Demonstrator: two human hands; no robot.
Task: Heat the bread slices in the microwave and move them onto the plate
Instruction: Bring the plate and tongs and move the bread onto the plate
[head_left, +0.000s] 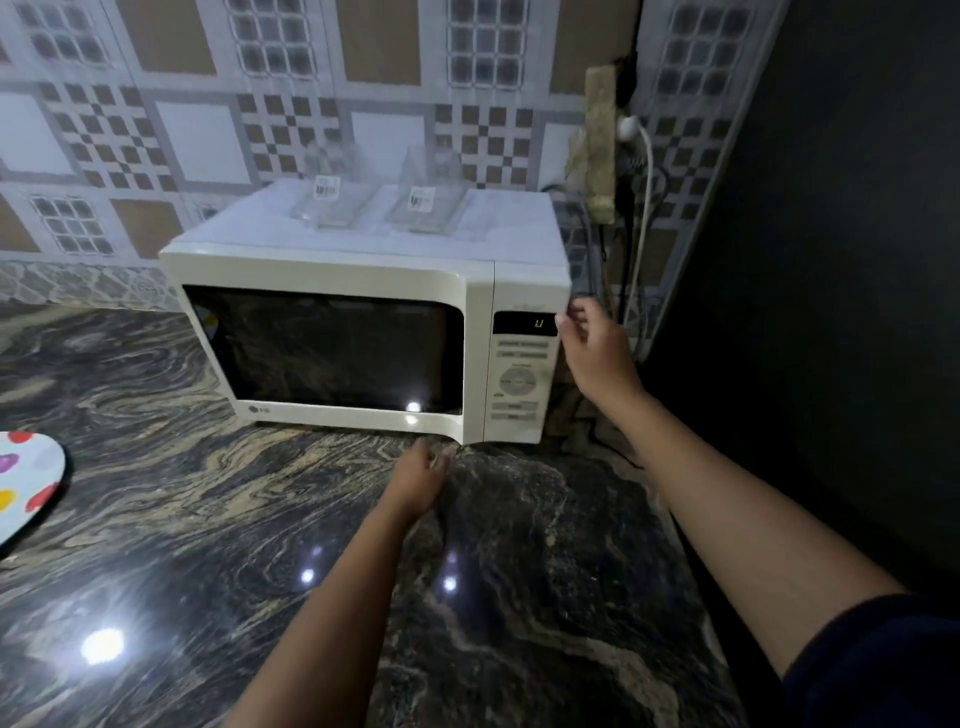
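Marble counter (519, 519) is carrying everything. Microwave (332, 270) is sitting at the back by the tiled wall, door shut, window dark, so I can't tell what's inside. Plate (26, 488) is lying at the counter's left edge, well apart from both your hands. Your right hand (597, 353) is touching the microwave's right edge beside the display; whether it's gripping, can't tell. Your left hand (421, 475) is hovering just under the door's lower right corner, fingers loosely curled, holding nothing.
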